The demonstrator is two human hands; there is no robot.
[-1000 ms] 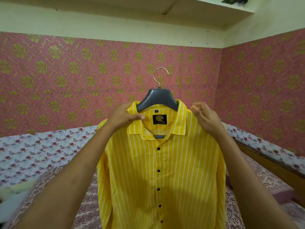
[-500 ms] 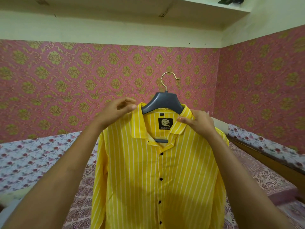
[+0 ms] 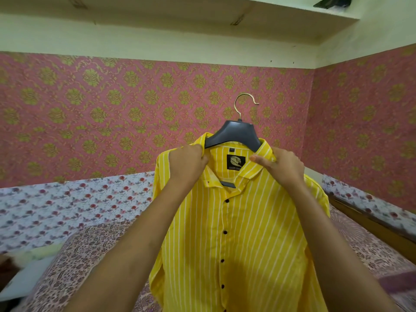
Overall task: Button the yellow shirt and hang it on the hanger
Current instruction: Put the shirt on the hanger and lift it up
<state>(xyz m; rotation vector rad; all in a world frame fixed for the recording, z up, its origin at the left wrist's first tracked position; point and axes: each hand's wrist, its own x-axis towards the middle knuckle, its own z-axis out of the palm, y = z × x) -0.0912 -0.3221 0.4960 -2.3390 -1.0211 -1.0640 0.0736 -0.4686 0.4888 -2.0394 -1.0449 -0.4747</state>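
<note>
Gripping the collar [image 3: 265, 150] on either side, my left hand [image 3: 188, 162] and right hand [image 3: 281, 164] curl into the fabric and hold the yellow striped shirt [image 3: 247, 233] up before me. It hangs on the dark grey hanger [image 3: 236, 134], buttoned below the open neck, above the patterned bedspread [image 3: 74, 262].

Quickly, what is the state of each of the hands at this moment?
Left hand: closed, grips the yellow shirt at its collar.
Right hand: closed, pinches the same shirt at the collar's other side.
</note>
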